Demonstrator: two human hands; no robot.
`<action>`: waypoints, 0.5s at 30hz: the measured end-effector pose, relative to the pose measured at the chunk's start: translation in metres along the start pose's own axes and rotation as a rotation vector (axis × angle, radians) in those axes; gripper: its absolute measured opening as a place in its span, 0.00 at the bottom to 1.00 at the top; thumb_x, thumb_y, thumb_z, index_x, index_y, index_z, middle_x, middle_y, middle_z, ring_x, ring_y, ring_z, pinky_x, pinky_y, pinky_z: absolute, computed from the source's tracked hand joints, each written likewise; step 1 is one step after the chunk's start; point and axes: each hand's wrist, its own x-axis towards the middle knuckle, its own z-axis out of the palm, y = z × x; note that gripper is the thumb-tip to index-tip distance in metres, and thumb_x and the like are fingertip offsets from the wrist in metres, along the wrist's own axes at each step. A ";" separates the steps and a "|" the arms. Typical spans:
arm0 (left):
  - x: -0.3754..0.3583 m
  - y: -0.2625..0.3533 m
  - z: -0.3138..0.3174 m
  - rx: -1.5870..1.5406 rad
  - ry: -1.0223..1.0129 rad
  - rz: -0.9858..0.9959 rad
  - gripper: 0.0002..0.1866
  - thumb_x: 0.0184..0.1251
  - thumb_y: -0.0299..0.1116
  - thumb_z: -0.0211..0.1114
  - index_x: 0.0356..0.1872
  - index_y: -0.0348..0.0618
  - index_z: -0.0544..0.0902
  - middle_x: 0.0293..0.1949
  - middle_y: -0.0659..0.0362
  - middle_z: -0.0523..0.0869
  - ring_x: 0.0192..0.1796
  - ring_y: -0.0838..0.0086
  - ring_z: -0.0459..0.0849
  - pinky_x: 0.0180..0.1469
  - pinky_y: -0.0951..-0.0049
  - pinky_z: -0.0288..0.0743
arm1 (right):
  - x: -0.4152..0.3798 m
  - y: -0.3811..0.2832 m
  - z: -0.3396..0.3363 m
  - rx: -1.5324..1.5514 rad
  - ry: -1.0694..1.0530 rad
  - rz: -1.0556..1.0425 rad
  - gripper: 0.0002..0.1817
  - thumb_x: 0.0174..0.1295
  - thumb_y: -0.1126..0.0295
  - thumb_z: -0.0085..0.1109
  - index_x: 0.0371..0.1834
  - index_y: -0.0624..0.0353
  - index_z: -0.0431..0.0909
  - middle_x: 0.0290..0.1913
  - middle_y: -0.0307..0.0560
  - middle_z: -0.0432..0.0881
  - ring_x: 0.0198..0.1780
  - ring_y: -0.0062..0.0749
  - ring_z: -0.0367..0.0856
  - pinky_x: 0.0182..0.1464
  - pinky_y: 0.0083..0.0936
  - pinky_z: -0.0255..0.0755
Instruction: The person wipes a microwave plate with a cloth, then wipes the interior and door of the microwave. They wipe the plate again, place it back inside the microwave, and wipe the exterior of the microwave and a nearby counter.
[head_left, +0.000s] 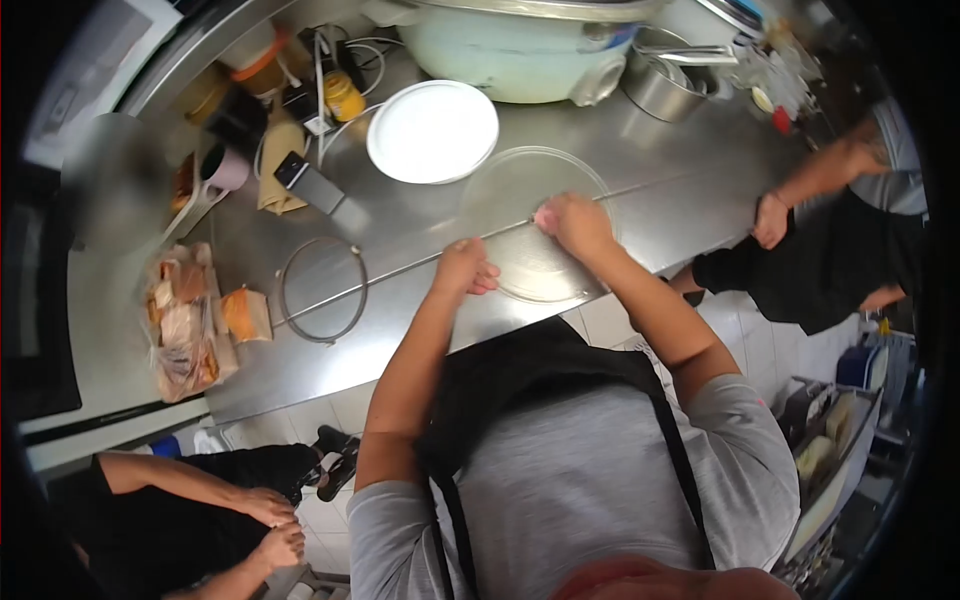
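Note:
A clear round glass plate lies flat on the steel counter in front of me. My left hand is closed at the plate's near left rim, with its fingers curled over the edge. Over the middle of the plate, my right hand presses down with bent fingers. Something small and pinkish shows at its fingertips, and I cannot tell what it is.
A white plate sits just beyond the glass one, before a pale green cooker and a metal bowl. A wire ring, bagged bread, a phone and a mug lie left. Other people stand right and lower left.

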 end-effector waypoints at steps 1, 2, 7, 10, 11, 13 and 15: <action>-0.004 0.001 -0.001 -0.003 -0.001 0.001 0.16 0.65 0.45 0.42 0.29 0.43 0.69 0.22 0.53 0.81 0.16 0.73 0.77 0.14 0.78 0.68 | 0.009 0.010 -0.004 -0.005 0.003 0.081 0.09 0.50 0.61 0.56 0.28 0.54 0.78 0.32 0.49 0.77 0.38 0.41 0.76 0.42 0.34 0.69; -0.004 0.001 -0.004 -0.008 0.008 0.001 0.16 0.65 0.45 0.42 0.29 0.43 0.69 0.22 0.53 0.81 0.15 0.74 0.77 0.14 0.78 0.68 | 0.016 0.017 -0.003 -0.003 0.005 0.154 0.09 0.50 0.61 0.56 0.28 0.53 0.78 0.33 0.49 0.77 0.39 0.41 0.76 0.42 0.33 0.69; -0.006 0.002 -0.003 -0.014 0.023 0.008 0.16 0.66 0.44 0.41 0.29 0.42 0.69 0.22 0.54 0.81 0.16 0.74 0.77 0.14 0.79 0.68 | 0.002 -0.001 -0.007 -0.067 -0.061 0.057 0.12 0.51 0.58 0.54 0.31 0.53 0.79 0.36 0.48 0.78 0.42 0.40 0.76 0.44 0.33 0.69; -0.009 0.006 0.000 0.006 0.033 0.013 0.15 0.66 0.43 0.41 0.29 0.43 0.69 0.22 0.55 0.81 0.15 0.74 0.76 0.14 0.79 0.67 | 0.002 -0.005 -0.011 -0.037 -0.094 0.142 0.13 0.54 0.57 0.52 0.34 0.52 0.79 0.39 0.46 0.77 0.43 0.41 0.75 0.46 0.33 0.68; -0.010 0.006 0.001 0.022 0.039 0.014 0.15 0.66 0.43 0.41 0.29 0.44 0.69 0.22 0.55 0.81 0.15 0.74 0.76 0.14 0.79 0.67 | 0.010 0.005 -0.014 0.002 -0.080 0.219 0.13 0.54 0.57 0.52 0.34 0.52 0.79 0.40 0.46 0.77 0.43 0.41 0.75 0.46 0.33 0.68; -0.010 0.005 0.002 0.010 0.037 0.016 0.15 0.66 0.43 0.40 0.29 0.44 0.69 0.21 0.55 0.81 0.15 0.74 0.76 0.15 0.79 0.66 | 0.021 0.022 -0.017 0.017 -0.042 0.320 0.14 0.53 0.57 0.52 0.35 0.52 0.79 0.39 0.47 0.77 0.43 0.41 0.75 0.45 0.33 0.68; -0.008 0.005 0.000 -0.003 0.037 0.016 0.15 0.66 0.44 0.40 0.28 0.45 0.68 0.21 0.55 0.80 0.15 0.74 0.76 0.15 0.78 0.66 | 0.028 0.030 -0.018 -0.034 -0.002 0.366 0.14 0.52 0.56 0.53 0.34 0.53 0.78 0.36 0.48 0.77 0.41 0.42 0.76 0.43 0.34 0.69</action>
